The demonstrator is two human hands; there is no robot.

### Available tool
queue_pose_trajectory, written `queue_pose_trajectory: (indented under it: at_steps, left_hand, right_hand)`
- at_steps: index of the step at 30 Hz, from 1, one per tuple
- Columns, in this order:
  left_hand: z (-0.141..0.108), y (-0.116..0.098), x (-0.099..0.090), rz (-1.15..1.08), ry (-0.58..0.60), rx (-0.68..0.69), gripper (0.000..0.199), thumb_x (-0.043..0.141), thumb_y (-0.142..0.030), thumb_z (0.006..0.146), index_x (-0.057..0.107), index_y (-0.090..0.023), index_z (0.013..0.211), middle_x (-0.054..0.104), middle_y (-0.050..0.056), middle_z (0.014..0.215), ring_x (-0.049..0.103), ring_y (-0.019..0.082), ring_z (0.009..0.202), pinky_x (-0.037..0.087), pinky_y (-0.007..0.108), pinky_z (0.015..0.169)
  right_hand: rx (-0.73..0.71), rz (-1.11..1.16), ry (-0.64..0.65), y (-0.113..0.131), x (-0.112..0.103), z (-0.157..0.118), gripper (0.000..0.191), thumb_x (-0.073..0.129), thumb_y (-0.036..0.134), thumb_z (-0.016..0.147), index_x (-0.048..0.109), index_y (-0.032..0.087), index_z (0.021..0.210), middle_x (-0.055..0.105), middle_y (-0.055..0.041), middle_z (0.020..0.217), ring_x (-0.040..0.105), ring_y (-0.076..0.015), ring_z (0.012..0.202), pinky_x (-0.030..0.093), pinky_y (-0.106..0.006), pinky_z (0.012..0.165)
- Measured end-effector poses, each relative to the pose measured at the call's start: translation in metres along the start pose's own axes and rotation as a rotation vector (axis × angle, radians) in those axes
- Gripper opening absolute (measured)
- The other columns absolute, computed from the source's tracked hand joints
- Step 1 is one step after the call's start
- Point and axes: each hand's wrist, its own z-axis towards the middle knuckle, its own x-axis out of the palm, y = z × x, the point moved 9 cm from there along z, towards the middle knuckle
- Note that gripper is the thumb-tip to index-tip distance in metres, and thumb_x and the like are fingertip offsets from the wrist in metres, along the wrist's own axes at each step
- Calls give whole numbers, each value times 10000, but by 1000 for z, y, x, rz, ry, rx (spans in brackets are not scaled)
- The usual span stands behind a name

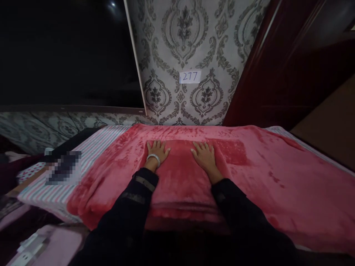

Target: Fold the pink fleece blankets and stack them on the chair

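A folded piece of plush red cloth [181, 173] lies in front of me; its exact kind I cannot tell. My left hand [158, 151], with a pale bangle [154, 158] at the wrist, rests flat on its far left part, fingers spread. On the far right part, my right hand [204, 156] also lies palm down with the fingers apart. Neither hand grips anything. Layered folds show along the cloth's near edge. Under it spreads a larger pinkish-red plush blanket [277, 173], with darker brushed patches to the right of my right hand.
A striped cloth [108, 138] shows under the blanket at the left, with a blurred-out item on it. Behind stand a dark screen [69, 55] and a patterned wall with a paper label [190, 77]. A power strip [30, 251] lies at the lower left.
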Motion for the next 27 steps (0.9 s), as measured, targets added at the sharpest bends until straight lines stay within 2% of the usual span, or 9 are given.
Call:
queue_pose_trajectory:
  at_steps: [3, 8, 13, 15, 17, 19, 22, 25, 27]
  left_hand:
    - [-1, -1, -1, 9, 5, 0, 672, 232, -509, 1020, 324, -161, 1588, 291, 176, 1649, 225, 350, 1538, 94, 680, 1211]
    - [-4, 3, -5, 9, 48, 16, 680, 231, -533, 1015, 301, -189, 1598, 274, 153, 1660, 210, 331, 1546, 101, 655, 1221]
    - [-9, 17, -15, 49, 66, 23, 667, 225, -541, 1017, 265, -237, 1609, 220, 128, 1681, 174, 325, 1556, 127, 685, 1200]
    - [-13, 22, -19, 79, 121, 17, 655, 237, -530, 1021, 278, -234, 1603, 199, 134, 1686, 147, 319, 1563, 133, 693, 1193]
    - [-20, 17, -28, 99, 156, 24, 652, 270, -536, 1018, 330, -214, 1583, 235, 158, 1674, 170, 328, 1557, 137, 695, 1191]
    - [-33, 0, -41, 76, 118, 63, 668, 305, -556, 1011, 361, -190, 1567, 293, 178, 1650, 216, 343, 1542, 126, 684, 1200]
    - [-73, -50, -51, -18, -14, 221, 739, 350, -599, 993, 324, -153, 1582, 288, 182, 1651, 216, 345, 1542, 111, 627, 1234]
    - [-127, -96, -27, -66, -80, 381, 742, 365, -609, 988, 320, -174, 1587, 286, 154, 1657, 199, 329, 1550, 161, 634, 1230]
    - [-152, -106, -5, -56, -125, 371, 731, 376, -602, 987, 324, -187, 1587, 296, 176, 1648, 233, 358, 1535, 192, 704, 1188]
  right_hand:
    - [16, -7, 2, 2, -2, -1, 544, 334, 442, 1055, 506, 180, 1500, 512, -171, 1516, 388, -378, 1436, 218, -598, 1172]
    - [10, -66, 147, -4, -4, -8, 566, 325, 454, 1055, 418, 212, 1558, 397, -141, 1607, 312, -337, 1496, 231, -554, 1193]
    - [141, -84, 307, -63, -12, -37, 595, 317, 486, 1052, 305, 265, 1604, 231, -110, 1681, 247, -326, 1528, 303, -597, 1159]
    - [197, -74, 379, -87, -19, -51, 594, 322, 482, 1050, 289, 281, 1608, 251, -112, 1674, 275, -340, 1517, 334, -614, 1136]
    - [222, -91, 388, -99, -34, -57, 586, 348, 478, 1043, 335, 279, 1594, 288, -121, 1660, 288, -361, 1508, 339, -630, 1127]
    - [178, -96, 309, -90, -54, -51, 576, 357, 460, 1040, 377, 256, 1579, 301, -126, 1654, 278, -365, 1512, 322, -621, 1145]
    - [-55, -12, 171, -35, -71, -36, 564, 312, 410, 1051, 377, 232, 1582, 315, -111, 1649, 266, -330, 1522, 274, -566, 1194]
    - [-289, 69, 181, 25, -54, -41, 550, 297, 368, 1054, 356, 258, 1590, 302, -77, 1658, 244, -280, 1534, 251, -530, 1215]
    - [-335, 63, 235, 43, -30, -53, 546, 315, 367, 1052, 353, 274, 1588, 285, -74, 1666, 224, -268, 1541, 250, -544, 1210]
